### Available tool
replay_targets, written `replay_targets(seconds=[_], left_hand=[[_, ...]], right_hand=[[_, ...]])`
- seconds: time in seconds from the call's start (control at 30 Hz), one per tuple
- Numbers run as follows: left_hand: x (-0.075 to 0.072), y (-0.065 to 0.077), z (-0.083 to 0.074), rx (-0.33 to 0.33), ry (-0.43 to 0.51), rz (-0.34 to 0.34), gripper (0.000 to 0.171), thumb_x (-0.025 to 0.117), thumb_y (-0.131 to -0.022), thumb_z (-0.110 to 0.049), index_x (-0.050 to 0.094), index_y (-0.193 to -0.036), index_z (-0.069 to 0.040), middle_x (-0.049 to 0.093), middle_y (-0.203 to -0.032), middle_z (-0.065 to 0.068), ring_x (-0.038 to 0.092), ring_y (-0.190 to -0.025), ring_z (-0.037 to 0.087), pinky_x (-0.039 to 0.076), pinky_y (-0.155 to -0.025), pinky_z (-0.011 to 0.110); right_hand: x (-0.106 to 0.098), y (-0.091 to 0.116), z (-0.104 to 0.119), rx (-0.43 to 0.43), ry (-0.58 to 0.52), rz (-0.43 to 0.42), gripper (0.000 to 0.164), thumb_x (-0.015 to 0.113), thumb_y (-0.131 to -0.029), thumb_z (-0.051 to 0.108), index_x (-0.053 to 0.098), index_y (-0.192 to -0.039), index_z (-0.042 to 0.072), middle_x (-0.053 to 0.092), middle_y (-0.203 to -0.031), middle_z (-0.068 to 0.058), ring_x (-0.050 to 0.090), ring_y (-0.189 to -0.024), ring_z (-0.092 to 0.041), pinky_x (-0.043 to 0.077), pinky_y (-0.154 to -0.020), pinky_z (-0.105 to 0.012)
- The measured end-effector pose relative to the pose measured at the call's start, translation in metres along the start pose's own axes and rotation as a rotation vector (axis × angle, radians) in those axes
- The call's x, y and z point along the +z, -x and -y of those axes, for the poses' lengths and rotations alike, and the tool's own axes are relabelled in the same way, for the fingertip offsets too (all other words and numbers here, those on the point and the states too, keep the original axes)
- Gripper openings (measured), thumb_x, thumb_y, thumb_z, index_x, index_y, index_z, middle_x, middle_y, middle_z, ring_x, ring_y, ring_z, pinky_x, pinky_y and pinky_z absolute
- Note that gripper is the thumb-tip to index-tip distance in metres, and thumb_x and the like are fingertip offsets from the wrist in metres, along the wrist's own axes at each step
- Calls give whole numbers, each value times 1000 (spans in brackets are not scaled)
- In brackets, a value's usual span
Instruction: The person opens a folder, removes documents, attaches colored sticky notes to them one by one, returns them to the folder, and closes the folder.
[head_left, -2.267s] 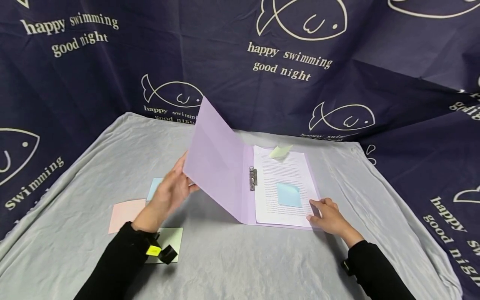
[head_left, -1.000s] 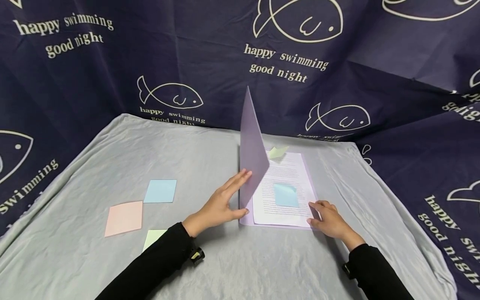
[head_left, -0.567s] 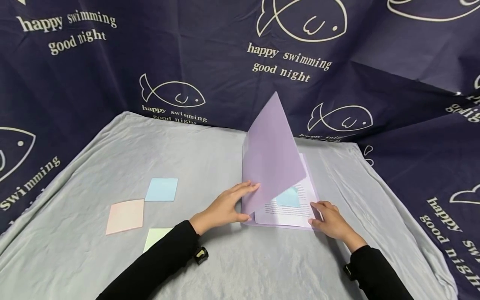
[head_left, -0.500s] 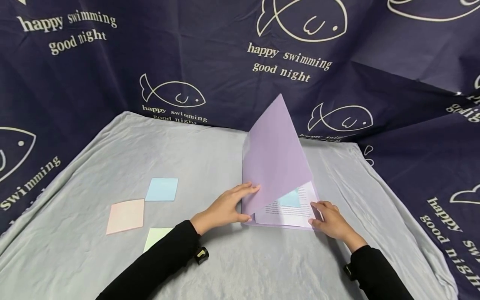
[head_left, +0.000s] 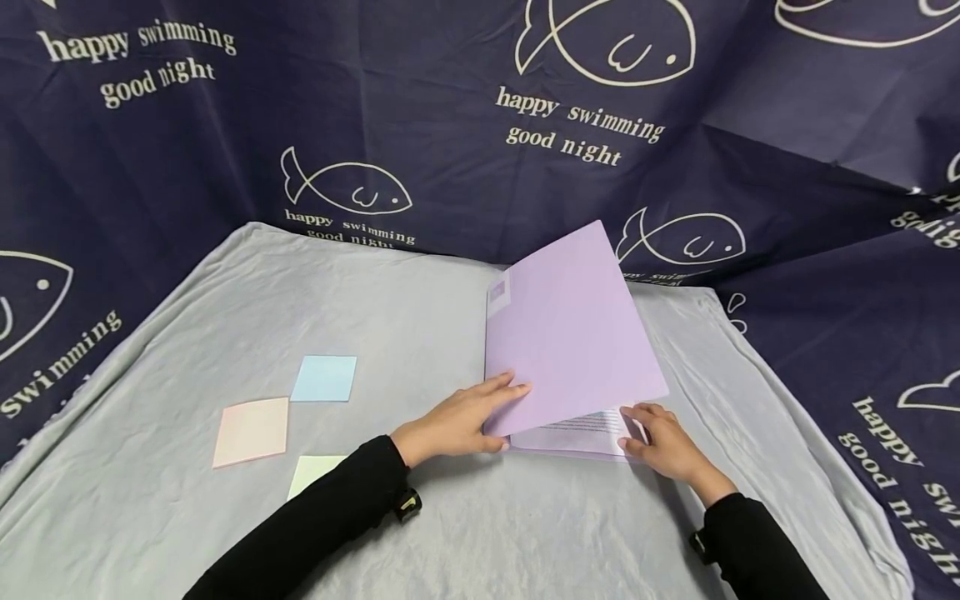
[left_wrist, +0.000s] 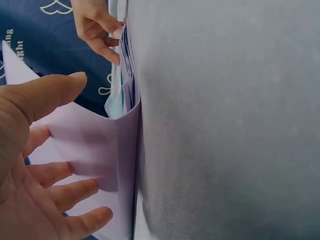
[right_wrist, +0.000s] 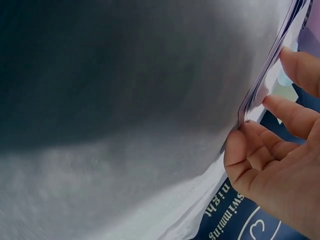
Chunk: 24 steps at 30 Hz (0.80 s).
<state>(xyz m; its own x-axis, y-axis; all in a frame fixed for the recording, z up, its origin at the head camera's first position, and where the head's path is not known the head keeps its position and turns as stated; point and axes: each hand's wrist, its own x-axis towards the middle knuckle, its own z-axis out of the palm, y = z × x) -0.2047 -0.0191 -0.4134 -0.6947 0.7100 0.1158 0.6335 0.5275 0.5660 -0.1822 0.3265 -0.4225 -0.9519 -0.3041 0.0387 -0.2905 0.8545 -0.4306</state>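
Note:
A lilac clip folder [head_left: 570,333] lies at the centre right with its cover slanting down over printed sheets [head_left: 573,435]. My left hand [head_left: 465,417] touches the cover low by the spine, fingers spread and almost straight. In the left wrist view its fingertips [left_wrist: 102,215] lie against the cover's outside. At the lower right corner my right hand [head_left: 663,442] rests fingertips on the edge of the sheets and folder, thumb and forefinger apart. The right wrist view shows a pale green note [right_wrist: 285,95] beyond these fingers. The cover hides the metal clip and most of the pages.
On the left of the grey cloth [head_left: 420,317] lie a blue sticky note pad [head_left: 324,378], a pink one [head_left: 251,432] and a green one [head_left: 315,473]. The left sleeve partly covers the green pad. A dark blue fish-print curtain [head_left: 450,108] hangs behind.
The cover has swung over from the left, past upright, and down toward the right across the sheets. My left hand has moved right with it; the right hand has stayed at the corner.

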Motion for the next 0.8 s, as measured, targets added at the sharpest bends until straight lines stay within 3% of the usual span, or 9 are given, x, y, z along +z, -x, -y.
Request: replay_targets(seconds=[0.13, 0.23, 0.3, 0.37, 0.47, 0.57, 0.7, 0.8], left_hand=[[0, 0, 0, 6, -24, 38, 80, 71, -81, -25, 27, -148, -22, 17, -152, 9, 18, -137, 20, 28, -100, 51], [-1, 0, -1, 5, -44, 65, 82, 71, -80, -24, 25, -148, -22, 15, -152, 9, 17, -137, 21, 29, -99, 52], [-1, 0, -2, 2, -52, 81, 84, 71, -79, -23, 25, -149, -22, 14, -153, 9, 17, -137, 21, 28, -99, 52], [-2, 0, -1, -5, -59, 95, 84, 72, -79, -22, 24, -149, -23, 14, -153, 8, 16, -137, 20, 28, -100, 52], [-2, 0, -1, -10, -56, 105, 82, 72, -79, -22, 27, -148, -21, 15, -153, 8, 17, -137, 20, 28, -100, 51], [-2, 0, -1, -12, -48, 111, 77, 71, -80, -22, 31, -146, -20, 17, -152, 8, 17, -137, 19, 28, -100, 51], [-2, -1, -1, -8, -43, 118, 73, 71, -80, -22, 36, -144, -18, 20, -151, 9, 21, -136, 21, 29, -100, 48], [-3, -1, -2, 0, -56, 119, 72, 72, -79, -22, 38, -143, -18, 24, -149, 10, 28, -133, 24, 31, -99, 46]], right_hand=[[0, -1, -2, -17, 24, -25, 39, 71, -79, 10, 61, -112, -8, 55, -90, -10, 47, -89, -30, 37, -74, -44], [1, -2, -4, -64, 33, -49, 25, 72, -77, 10, 67, -99, -2, 49, -71, 1, 48, -80, -24, 37, -70, -39], [1, -3, -5, -88, 20, -58, 12, 71, -76, 8, 66, -87, 3, 44, -63, 5, 47, -71, -20, 37, -64, -35], [0, -3, -5, -99, -1, -66, 10, 70, -77, 5, 64, -84, 6, 38, -59, 6, 43, -63, -16, 35, -59, -32], [-2, -4, -5, -91, -25, -87, 15, 68, -77, 1, 61, -89, 6, 50, -67, -1, 50, -66, -18, 41, -61, -34], [-5, -3, -4, -75, -51, -127, 26, 68, -78, -1, 60, -103, 1, 62, -91, -15, 59, -85, -33, 45, -71, -46], [-14, -3, -5, -49, -40, -193, 28, 65, -78, -2, 60, -106, -8, 59, -101, -27, 56, -94, -46, 43, -74, -54], [-24, -6, -7, -38, -26, -240, 30, 60, -78, -6, 58, -106, -14, 58, -101, -29, 57, -90, -44, 47, -70, -48]])
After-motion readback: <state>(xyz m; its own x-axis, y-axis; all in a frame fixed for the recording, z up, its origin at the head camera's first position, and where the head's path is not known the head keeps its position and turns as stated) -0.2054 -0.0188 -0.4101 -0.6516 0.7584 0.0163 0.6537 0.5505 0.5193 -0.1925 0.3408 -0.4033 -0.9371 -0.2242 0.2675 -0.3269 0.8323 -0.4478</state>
